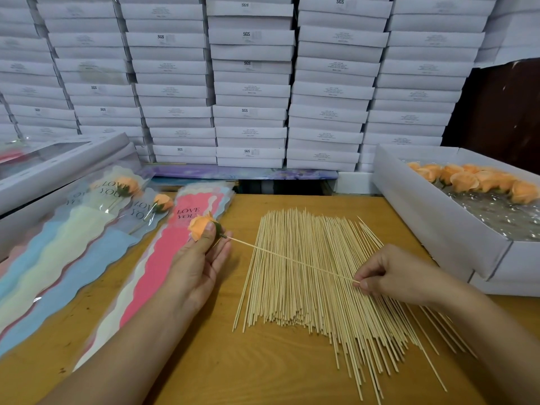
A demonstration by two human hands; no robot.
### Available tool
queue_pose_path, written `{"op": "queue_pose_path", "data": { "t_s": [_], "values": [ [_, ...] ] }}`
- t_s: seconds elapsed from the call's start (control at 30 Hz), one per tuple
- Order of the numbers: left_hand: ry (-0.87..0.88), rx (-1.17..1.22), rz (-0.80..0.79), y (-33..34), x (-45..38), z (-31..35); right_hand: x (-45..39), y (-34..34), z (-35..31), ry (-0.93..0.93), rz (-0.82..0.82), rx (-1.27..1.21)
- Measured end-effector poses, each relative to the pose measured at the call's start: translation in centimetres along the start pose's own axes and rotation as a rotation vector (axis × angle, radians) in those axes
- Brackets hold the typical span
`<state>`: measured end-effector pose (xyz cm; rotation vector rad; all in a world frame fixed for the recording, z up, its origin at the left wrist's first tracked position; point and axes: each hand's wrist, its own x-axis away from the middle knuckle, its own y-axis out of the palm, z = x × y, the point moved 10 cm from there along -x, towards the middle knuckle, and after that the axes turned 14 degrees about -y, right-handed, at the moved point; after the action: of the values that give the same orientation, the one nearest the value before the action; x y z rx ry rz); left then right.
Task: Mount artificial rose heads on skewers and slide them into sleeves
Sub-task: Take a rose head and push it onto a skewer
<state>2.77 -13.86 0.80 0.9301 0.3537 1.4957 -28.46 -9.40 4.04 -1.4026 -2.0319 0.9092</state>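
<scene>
Fingers of the left hand (201,258): thumb pressed on an orange rose head (201,226), remaining fingers lying nearly straight beneath it, palm up, above the pink sleeve (163,258) near the counter's far left. Fingers of the right hand (388,276): curled, thumb and forefinger pinching the near end of one skewer (292,260), whose far end meets the green base of the rose head; the skewer runs slantwise over the loose skewer pile (315,287) spread across the middle of the wooden counter (248,361). Pink sleeve: printed "LOVE YOU" at its top. Finished sleeves (96,229), left edge of counter: pale blue and cream, two holding orange roses on sticks, each printed "LOVE YOU". Open white box (432,226), right edge of counter: orange rose heads (479,179) lying on clear film at its far end. Stacked white boxes (251,83), behind the counter's far edge: several marked "SGS"; smaller label text unreadable.
</scene>
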Motion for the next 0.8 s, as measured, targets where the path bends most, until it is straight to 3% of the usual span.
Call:
{"op": "queue_pose_path", "data": {
  "t_s": [0.63, 0.8],
  "values": [
    [-0.015, -0.001, 0.021, -0.26, 0.05, -0.27, -0.25, 0.34, -0.45, -0.015, 0.014, 0.077],
    [-0.01, 0.021, 0.024, -0.21, 0.32, -0.05, -0.38, -0.26, -0.58, -0.041, 0.102, 0.047]
  ]
}}
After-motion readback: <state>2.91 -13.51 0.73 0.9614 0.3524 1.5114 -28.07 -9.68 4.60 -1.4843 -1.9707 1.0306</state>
